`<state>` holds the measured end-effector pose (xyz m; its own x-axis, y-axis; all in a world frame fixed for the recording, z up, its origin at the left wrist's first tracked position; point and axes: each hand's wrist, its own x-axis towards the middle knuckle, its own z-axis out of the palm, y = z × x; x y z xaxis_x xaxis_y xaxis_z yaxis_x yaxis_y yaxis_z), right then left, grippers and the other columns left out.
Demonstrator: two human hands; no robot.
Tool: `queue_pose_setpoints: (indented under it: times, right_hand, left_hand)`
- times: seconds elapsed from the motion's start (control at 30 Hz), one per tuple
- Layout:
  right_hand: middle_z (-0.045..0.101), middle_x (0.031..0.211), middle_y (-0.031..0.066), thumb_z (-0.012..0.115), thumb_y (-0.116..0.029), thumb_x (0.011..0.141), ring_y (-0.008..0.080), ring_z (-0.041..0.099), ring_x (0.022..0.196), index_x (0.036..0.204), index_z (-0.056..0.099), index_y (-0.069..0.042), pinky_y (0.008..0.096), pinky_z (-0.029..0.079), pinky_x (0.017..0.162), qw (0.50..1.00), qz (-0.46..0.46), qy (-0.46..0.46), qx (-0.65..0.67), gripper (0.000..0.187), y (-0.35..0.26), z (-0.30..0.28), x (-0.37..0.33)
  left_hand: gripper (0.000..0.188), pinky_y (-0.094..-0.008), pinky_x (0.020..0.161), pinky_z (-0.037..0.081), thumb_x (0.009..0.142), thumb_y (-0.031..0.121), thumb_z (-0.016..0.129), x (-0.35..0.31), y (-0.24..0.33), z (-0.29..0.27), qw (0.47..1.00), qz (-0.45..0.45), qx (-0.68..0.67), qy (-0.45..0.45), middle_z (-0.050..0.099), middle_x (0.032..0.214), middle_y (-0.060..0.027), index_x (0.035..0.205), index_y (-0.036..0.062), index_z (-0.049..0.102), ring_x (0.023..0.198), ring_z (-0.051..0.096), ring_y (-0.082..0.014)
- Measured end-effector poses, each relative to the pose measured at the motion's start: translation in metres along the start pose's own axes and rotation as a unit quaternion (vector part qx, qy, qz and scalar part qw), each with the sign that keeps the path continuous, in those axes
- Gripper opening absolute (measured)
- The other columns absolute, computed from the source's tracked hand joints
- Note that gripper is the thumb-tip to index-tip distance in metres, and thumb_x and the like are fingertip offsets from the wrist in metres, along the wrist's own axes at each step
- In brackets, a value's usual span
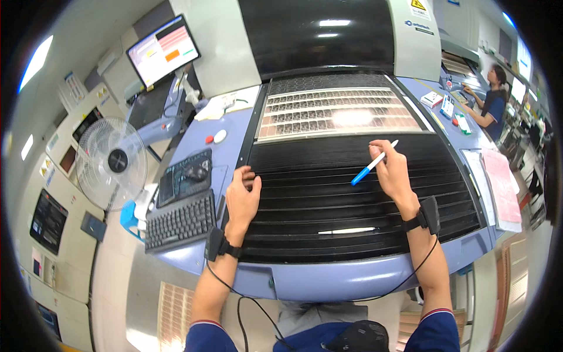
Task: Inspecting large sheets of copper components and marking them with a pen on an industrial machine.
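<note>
My right hand [392, 173] grips a white-and-blue marker pen [365, 173] between thumb and fingers, its blue end pointing down to the left above the black slatted bed [328, 199]. My left hand [243, 196] hovers over the left side of that bed, fingers loosely curled and thumb apart, with nothing seen in it. Beyond both hands, a flat panel [293, 120] printed with rows of small dark and coppery rectangles lies on the far part of the bed, glare on its middle. A slim white pen [346, 230] rests on the near slats.
Left of the bed are a keyboard [182, 223], a mouse [196, 170], a red cap [209, 139] and a fan [114, 163]. Papers [501, 188] and small boxes [447, 107] lie at right. Cables hang from my wrist straps. A co-worker [492, 105] sits at far right.
</note>
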<state>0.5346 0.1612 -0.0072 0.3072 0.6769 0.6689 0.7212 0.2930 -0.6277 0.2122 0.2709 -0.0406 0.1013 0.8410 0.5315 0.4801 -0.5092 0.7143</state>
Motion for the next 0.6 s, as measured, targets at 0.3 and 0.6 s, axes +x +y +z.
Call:
queue_pose_setpoints:
  times: [0.3, 0.6]
  right_hand:
    - [0.066, 0.103, 0.0233, 0.060, -0.028, 0.091, 0.0297, 0.065, 0.093, 0.113, 0.060, 0.001, 0.0367, 0.049, 0.081, 0.982, 0.052, -0.144, -0.110, 0.036, 0.053, 0.003, -0.001]
    - [0.053, 0.131, 0.0205, 0.067, -0.014, 0.087, 0.0278, 0.053, 0.120, 0.138, 0.042, -0.003, 0.0352, 0.040, 0.101, 0.941, 0.005, -0.327, -0.084, 0.058, 0.058, 0.025, -0.005]
  left_hand:
    - [0.033, -0.0451, 0.069, 0.052, 0.075, 0.023, 0.067, -0.009, -0.013, -0.001, 0.976, 0.091, 0.198, -0.008, 0.065, 0.087, -0.0217, 0.095, -0.0009, 0.056, 0.077, 0.066, -0.0357]
    - [0.037, -0.0374, 0.071, 0.050, 0.079, 0.028, 0.065, 0.020, -0.011, -0.007, 0.948, -0.160, -0.223, 0.164, 0.067, 0.087, -0.0159, 0.100, -0.0019, 0.060, 0.080, 0.065, -0.0287]
